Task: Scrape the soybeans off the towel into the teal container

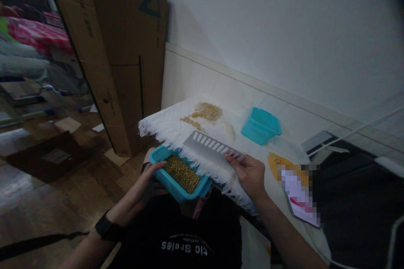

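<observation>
My left hand (147,185) grips the end of a turquoise plastic tub (176,190), its thumb over the rim. Small greenish-yellow beans (181,172) lie inside the tub, which is held at the table's fringed edge above my lap. In my right hand (252,174) is a flat grey plate with a row of slots (205,149), pinched at its right end and resting on or just above the cloth near the edge. Beyond the plate, loose yellowish beans (206,111) are scattered on the white cloth (167,115).
Another turquoise tub (260,128) stands at the back of the table by the wall. To the right lie an orange and purple packet (296,193), a black bag-like thing (353,193) and a white cable (360,126). A tall cardboard box (132,42) stands on the left.
</observation>
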The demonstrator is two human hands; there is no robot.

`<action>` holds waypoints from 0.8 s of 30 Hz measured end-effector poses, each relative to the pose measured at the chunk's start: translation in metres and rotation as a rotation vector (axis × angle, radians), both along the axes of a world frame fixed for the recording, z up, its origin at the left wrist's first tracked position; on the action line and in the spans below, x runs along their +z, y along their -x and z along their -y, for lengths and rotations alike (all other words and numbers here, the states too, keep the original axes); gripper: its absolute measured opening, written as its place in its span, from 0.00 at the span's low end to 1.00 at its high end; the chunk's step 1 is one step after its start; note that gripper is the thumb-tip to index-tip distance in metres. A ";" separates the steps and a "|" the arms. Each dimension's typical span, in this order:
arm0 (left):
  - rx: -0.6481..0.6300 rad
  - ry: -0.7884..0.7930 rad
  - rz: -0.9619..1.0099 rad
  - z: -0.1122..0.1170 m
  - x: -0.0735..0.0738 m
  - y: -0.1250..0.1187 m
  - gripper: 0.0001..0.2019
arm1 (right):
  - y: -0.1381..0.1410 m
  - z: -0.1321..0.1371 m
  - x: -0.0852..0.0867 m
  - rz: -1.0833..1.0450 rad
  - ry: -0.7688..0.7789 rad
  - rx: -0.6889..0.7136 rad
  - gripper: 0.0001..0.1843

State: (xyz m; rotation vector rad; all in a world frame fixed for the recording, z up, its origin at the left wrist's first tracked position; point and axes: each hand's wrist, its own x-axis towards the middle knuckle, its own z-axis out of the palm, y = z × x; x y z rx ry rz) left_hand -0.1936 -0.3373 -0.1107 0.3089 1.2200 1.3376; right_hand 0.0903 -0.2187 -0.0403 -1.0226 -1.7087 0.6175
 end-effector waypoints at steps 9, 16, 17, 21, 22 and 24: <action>0.002 0.033 0.002 -0.003 -0.006 0.004 0.45 | -0.003 -0.053 -0.005 0.111 -0.152 -0.270 0.26; 0.006 0.014 -0.006 -0.001 -0.003 0.002 0.44 | 0.004 -0.050 -0.008 0.121 -0.105 -0.190 0.26; 0.007 0.013 -0.001 -0.001 -0.003 0.002 0.44 | 0.005 -0.049 -0.007 0.119 -0.103 -0.180 0.26; 0.012 0.004 0.006 -0.001 -0.004 0.002 0.45 | 0.013 -0.043 -0.005 0.111 -0.110 -0.153 0.25; 0.015 0.007 0.006 -0.001 -0.004 0.003 0.47 | 0.014 -0.041 -0.005 0.109 -0.108 -0.146 0.25; 0.019 0.013 0.002 -0.001 -0.004 0.003 0.47 | 0.016 -0.036 -0.005 0.108 -0.103 -0.135 0.25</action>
